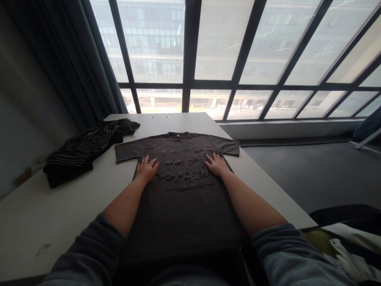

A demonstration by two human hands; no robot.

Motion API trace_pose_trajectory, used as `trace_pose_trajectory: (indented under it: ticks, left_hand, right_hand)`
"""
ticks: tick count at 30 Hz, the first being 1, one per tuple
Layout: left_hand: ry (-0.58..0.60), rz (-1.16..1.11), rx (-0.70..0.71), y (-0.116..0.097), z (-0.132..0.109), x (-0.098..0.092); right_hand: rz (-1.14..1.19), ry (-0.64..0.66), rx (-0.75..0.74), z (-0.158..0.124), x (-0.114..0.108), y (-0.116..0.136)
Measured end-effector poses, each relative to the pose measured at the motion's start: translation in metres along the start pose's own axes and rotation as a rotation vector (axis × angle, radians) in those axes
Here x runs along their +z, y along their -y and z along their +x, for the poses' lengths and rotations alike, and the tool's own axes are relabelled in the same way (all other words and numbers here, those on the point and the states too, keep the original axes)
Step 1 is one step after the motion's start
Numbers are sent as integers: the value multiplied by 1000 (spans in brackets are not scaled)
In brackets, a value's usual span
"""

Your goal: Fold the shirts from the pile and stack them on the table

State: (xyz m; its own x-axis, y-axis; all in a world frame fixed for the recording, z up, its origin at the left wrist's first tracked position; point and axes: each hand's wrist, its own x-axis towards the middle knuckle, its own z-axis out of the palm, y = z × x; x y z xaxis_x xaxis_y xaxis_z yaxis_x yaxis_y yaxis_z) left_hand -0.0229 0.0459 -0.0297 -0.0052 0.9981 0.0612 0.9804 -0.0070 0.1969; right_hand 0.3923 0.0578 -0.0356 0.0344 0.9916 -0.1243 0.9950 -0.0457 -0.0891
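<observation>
A dark grey-brown T-shirt (pixel 184 214) lies spread flat, front side up, with its neckline toward the window and both short sleeves stretched outward. Black lettering runs across its chest. My left hand (pixel 147 169) rests flat on the left side of the chest, fingers spread. On the opposite side, my right hand (pixel 218 164) lies flat on the cloth beside the lettering, its fingers also apart. Neither hand grips the fabric. The shirt's lower hem, near my body, is in shadow and hard to make out.
The shirt lies on a white table (pixel 268 190). A crumpled black garment with white stripes (pixel 86 147) sits at the table's left. A dark curtain (pixel 74 59) hangs behind it, and large windows (pixel 217 47) stand beyond. Bags and cloth-like items (pixel 345 250) are at the lower right.
</observation>
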Motion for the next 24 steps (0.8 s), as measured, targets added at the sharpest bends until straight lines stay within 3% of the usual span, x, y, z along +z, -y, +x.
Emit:
trace_pose_trajectory:
  ticks: [10,19,24]
  left_hand:
    - [-8,16,-75,10,-3,6]
    - [-10,22,-164,25,-8,-1]
    - [-56,32,-264,41,-4,-14]
  right_hand:
    - [-4,-22,-1,-1,1,1]
    - [32,-23,-4,-1,1,2]
    - [48,-44,-9,-1,2,2]
